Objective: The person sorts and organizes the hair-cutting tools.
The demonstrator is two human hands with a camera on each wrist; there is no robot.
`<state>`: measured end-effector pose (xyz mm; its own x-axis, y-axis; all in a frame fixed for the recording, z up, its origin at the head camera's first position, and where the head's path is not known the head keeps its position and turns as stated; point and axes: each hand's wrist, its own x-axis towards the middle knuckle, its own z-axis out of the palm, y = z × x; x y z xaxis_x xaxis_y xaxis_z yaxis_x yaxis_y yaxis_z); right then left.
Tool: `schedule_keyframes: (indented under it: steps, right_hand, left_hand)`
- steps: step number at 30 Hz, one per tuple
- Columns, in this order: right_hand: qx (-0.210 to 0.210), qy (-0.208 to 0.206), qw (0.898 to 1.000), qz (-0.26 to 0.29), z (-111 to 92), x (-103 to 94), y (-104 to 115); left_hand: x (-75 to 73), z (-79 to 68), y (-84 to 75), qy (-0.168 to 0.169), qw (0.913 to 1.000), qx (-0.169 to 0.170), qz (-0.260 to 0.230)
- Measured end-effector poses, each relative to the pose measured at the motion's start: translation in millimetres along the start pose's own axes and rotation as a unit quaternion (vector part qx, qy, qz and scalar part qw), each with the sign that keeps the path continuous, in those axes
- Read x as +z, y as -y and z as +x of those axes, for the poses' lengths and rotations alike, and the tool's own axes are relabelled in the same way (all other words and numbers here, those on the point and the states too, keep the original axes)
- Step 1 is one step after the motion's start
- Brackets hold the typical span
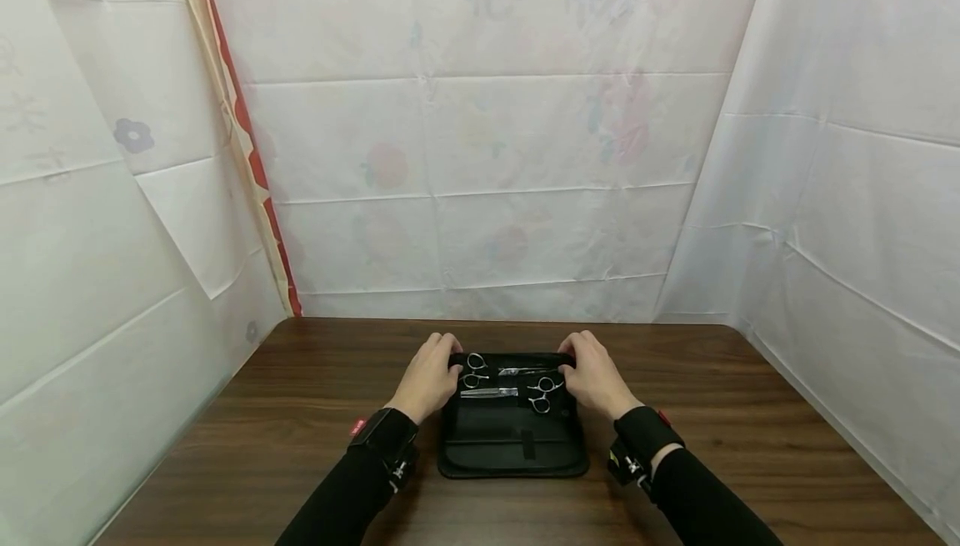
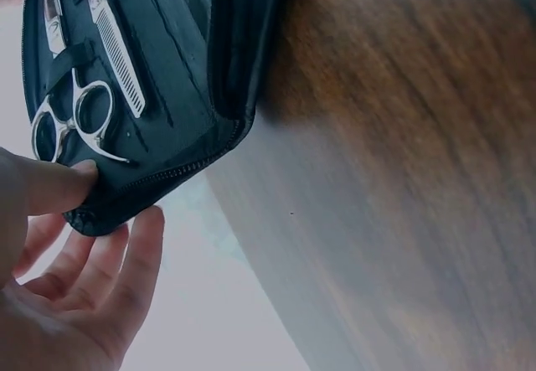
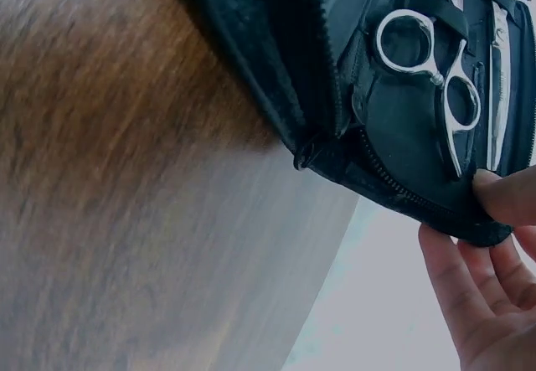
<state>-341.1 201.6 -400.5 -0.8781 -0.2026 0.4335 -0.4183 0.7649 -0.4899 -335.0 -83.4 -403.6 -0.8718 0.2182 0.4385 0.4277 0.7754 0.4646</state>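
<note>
A black zippered case (image 1: 495, 438) lies unfolded on the table, its far half raised toward me. Two pairs of silver scissors are strapped inside: one pair (image 2: 94, 107) has its finger rings on the left, the other pair (image 3: 456, 95) on the right. A comb-like toothed blade (image 2: 117, 48) shows in the left wrist view. My left hand (image 1: 429, 375) pinches the case's far left corner, thumb inside and fingers behind. At the far right corner, my right hand (image 1: 596, 375) pinches the edge the same way.
The brown wooden table (image 1: 315, 446) extends on both sides of the case. White sheets (image 1: 480, 146) hang behind the table and along its left and right sides. A strip with a red edge (image 1: 251, 154) runs down the left corner.
</note>
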Motion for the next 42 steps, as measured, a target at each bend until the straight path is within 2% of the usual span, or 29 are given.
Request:
schedule_keyframes:
  steps: [6, 9, 13, 18, 24, 29, 35, 42]
  right_hand:
    - [-0.016, -0.01, 1.0, 0.005, -1, -0.3, 1]
    - [-0.02, -0.008, 1.0, 0.005, -2, -0.9, 2]
    - [-0.031, 0.005, 1.0, 0.002, -2, -4.5, 2]
    - [-0.04, 0.031, 0.999, 0.005, -4, -11.8, 3]
    - [-0.027, 0.065, 0.997, 0.019, -5, -18.6, 6]
    - [-0.013, 0.078, 0.996, 0.043, -7, -23.3, 9]
    - [-0.02, 0.094, 0.994, 0.053, -7, -26.9, 11]
    - [-0.048, 0.121, 0.99, 0.056, -7, -31.5, 8]
  left_hand:
    - [0.2, -1.5, 0.8, -0.037, 0.9993, 0.01, -0.006]
    - [-0.2, -1.9, 1.2, -0.044, 0.9989, 0.015, -0.007]
    - [-2.8, -2.1, 0.9, -0.029, 0.9995, 0.012, -0.01]
    - [-7.8, -1.6, -0.9, 0.007, 0.9996, 0.01, -0.027]
    - [-16.2, -1.5, -3.5, 0.029, 0.9977, 0.011, -0.06]
    - [-17.9, -2.3, -2.2, 0.042, 0.9959, 0.004, -0.079]
    - [-21.3, -5.0, -1.0, 0.064, 0.9939, 0.018, -0.088]
    - [-23.6, -5.9, -0.2, 0.107, 0.9881, 0.033, -0.106]
